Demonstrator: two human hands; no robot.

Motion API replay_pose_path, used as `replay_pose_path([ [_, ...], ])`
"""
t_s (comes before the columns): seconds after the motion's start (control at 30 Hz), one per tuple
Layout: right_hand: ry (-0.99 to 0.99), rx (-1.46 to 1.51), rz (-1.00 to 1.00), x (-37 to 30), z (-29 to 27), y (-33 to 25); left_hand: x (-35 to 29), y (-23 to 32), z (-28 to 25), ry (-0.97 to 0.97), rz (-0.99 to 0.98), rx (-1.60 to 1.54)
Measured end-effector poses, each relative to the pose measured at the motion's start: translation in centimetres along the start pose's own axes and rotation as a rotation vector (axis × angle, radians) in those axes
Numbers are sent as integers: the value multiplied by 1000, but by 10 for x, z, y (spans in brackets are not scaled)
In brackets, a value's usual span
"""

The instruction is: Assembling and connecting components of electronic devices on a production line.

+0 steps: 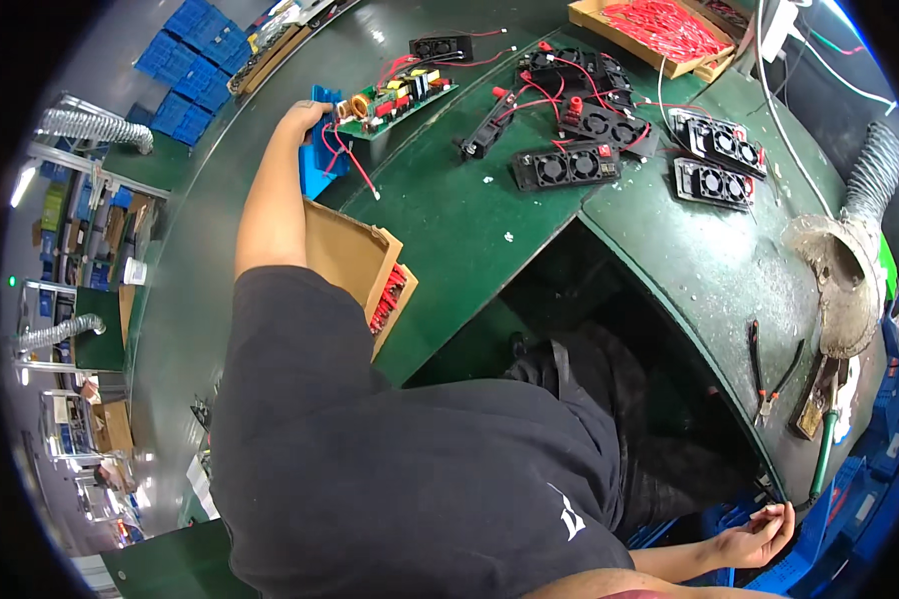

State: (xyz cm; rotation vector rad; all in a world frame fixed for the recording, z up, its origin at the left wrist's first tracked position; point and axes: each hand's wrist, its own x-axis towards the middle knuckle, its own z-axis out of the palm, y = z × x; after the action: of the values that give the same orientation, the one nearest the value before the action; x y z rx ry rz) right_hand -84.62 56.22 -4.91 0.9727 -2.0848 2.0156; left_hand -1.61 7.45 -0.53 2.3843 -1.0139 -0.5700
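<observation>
My left hand (305,117) reaches far out to the bench's left edge and grips the end of a green circuit board (395,100) with red wires, right by a blue plastic bin (320,160). My right hand (759,534) hangs low at the lower right, below the bench edge, fingers curled loosely with nothing visible in them. Several black twin-fan modules (566,165) with red connectors lie on the green bench (449,220) beyond the board.
A cardboard box (355,255) with red parts stands at the bench's left edge. Another box of red wires (649,30) sits at the far back. Pliers (769,374), a soldering iron (824,449) and a fume duct hood (849,290) lie at the right. Blue crates (195,60) stand beyond.
</observation>
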Motion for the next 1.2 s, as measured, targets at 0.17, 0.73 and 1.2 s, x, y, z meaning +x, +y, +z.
replay_pose_path([
  [0.17,-57,69,0,11,-1,3,-16,12,-16,202,19,619],
  [0.73,-150,83,-103,6,12,-29,-56,34,-8,-338,298,453],
  [1.2,-98,264,-27,-24,-6,2,-131,19,11,-401,852,573],
])
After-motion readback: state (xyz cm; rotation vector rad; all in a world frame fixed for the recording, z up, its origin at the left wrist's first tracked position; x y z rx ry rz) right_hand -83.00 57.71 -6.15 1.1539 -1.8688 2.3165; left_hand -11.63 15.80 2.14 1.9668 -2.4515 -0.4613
